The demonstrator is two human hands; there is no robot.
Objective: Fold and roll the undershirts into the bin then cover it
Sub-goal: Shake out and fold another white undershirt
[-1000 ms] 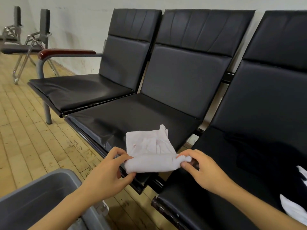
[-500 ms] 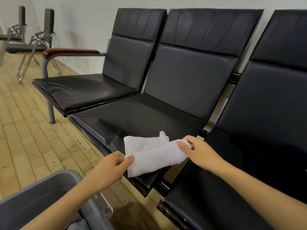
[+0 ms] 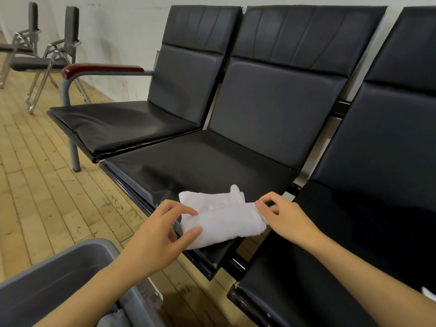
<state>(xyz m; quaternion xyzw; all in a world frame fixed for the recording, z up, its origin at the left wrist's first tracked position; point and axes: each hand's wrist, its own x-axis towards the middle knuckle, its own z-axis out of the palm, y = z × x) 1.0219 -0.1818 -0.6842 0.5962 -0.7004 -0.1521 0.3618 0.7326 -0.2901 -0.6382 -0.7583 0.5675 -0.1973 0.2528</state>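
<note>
A white undershirt [image 3: 224, 218], mostly rolled into a thick tube, lies on the front edge of the middle black seat [image 3: 212, 166]. A short unrolled part still sticks out behind the roll. My left hand [image 3: 162, 234] grips the roll's left end between thumb and fingers. My right hand [image 3: 280, 215] pinches the roll's right end with its fingertips. The grey bin [image 3: 59, 279] stands on the floor at the lower left, under my left forearm; some grey-white cloth shows inside it at the bottom edge.
Three joined black padded seats run along the white wall, with a red-brown armrest [image 3: 101, 68] at the left end. A bit of white cloth [image 3: 428, 292] lies on the right seat's edge. Metal-framed chairs [image 3: 47, 60] stand far left on the wooden floor.
Both hands have turned the roll farther away from me, so more of the undershirt is wound up and less lies flat behind it. The view has shifted slightly.
</note>
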